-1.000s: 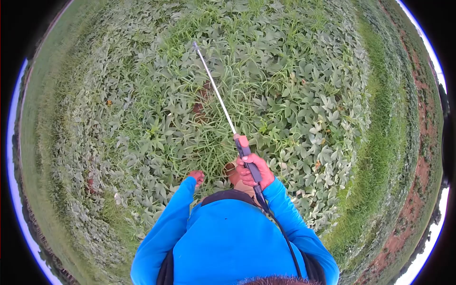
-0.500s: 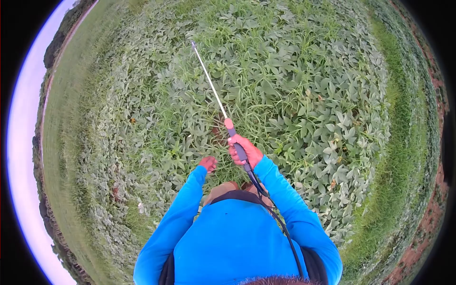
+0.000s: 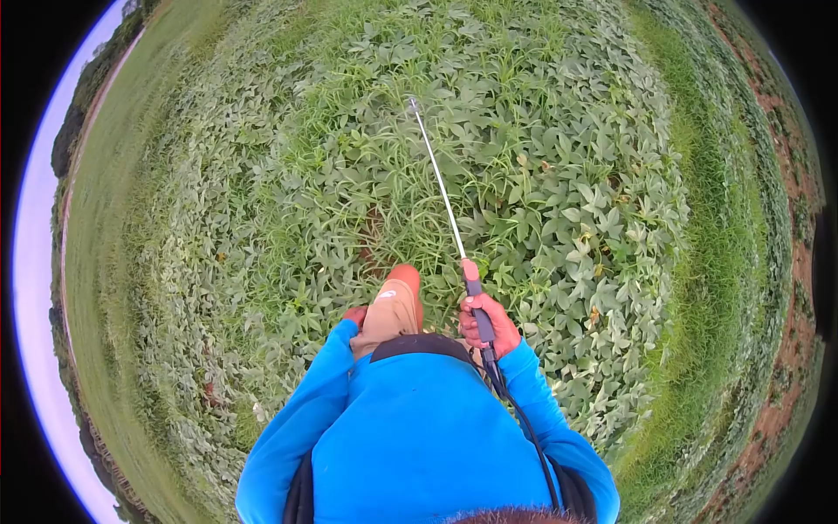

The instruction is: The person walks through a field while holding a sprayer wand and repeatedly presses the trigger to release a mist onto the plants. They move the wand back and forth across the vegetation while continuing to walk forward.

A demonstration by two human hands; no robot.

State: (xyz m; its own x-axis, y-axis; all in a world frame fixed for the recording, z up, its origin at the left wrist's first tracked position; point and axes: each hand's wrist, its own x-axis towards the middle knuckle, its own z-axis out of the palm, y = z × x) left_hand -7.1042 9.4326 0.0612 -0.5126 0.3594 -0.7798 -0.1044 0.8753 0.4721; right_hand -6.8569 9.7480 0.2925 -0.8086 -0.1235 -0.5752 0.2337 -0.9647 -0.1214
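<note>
My right hand (image 3: 489,321) is wrapped round the dark grey handle of a spray wand (image 3: 443,188), below its orange-red collar. The wand's thin pale tube points forward and slightly left over the leaves, with faint mist at its tip. A black hose (image 3: 528,424) runs from the handle down beside my blue shirt. My left hand (image 3: 355,315) is low beside my raised left thigh in tan shorts (image 3: 384,321), partly hidden by the leg, and its fingers cannot be made out.
Dense broad-leaved plants (image 3: 559,218) mixed with tall grass (image 3: 332,105) cover the ground in front and on both sides. A bright grassy strip (image 3: 716,253) and reddish soil (image 3: 777,384) lie to the right. Trees and a pale track show at far left.
The wand has swung right, its tip now further right. My right hand has moved right and down. My left leg has come forward, and my left hand has moved back beside it.
</note>
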